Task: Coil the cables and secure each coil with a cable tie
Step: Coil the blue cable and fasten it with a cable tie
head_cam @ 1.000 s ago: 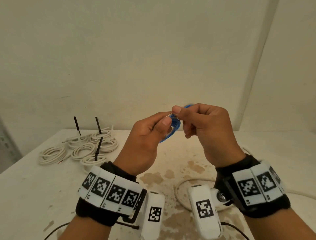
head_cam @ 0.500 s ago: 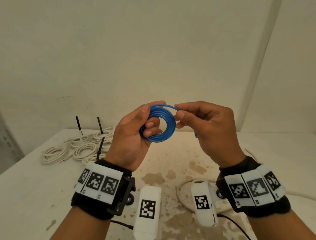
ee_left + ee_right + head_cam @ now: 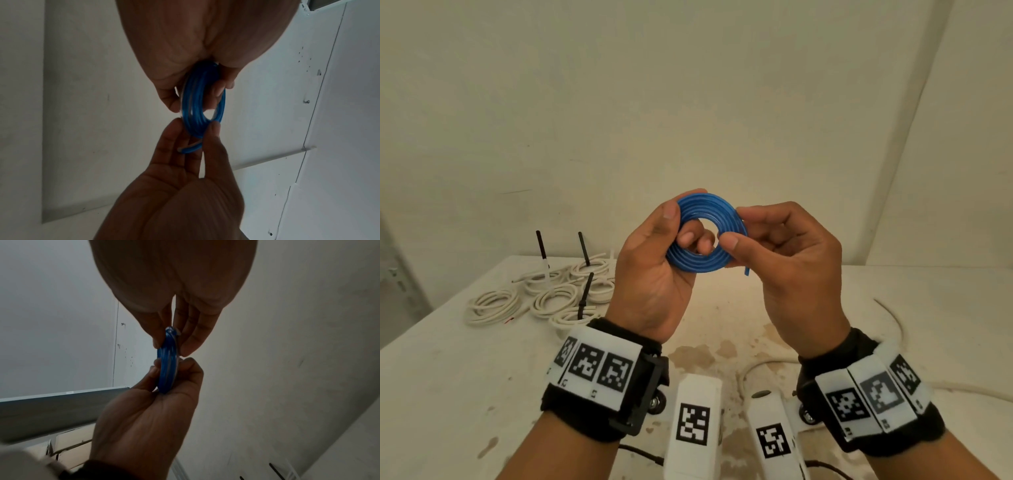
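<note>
1. Thin blue plastic-sheathed cable wound into a flat round coil (image 3: 705,236) is held in the air above the white stained table (image 3: 893,308), between both hands, in front of the cream wall.
2. Left hand (image 3: 654,274): thumb lies over the coil's upper left rim, fingers curl through the centre hole from behind; the coil is gripped between them. Left wrist view shows the same coil (image 3: 202,100) nearly edge-on at the fingertips.
3. Right hand (image 3: 791,267): thumb and forefinger pinch the coil's right side; remaining fingers loosely curled behind it.
4. Short free cable end (image 3: 746,272) hangs down just below the right thumb. In the left wrist view the end (image 3: 190,148) lies across the right fingers.
5. Right wrist view: coil (image 3: 168,363) seen edge-on, clamped from both sides by the two hands.
6. Far left of table: group of white coiled cables (image 3: 544,298), lying flat, several touching. Three black cable ties (image 3: 585,294) stand upright from them.
7. A loose white cable (image 3: 893,322) runs along the table at right.
</note>
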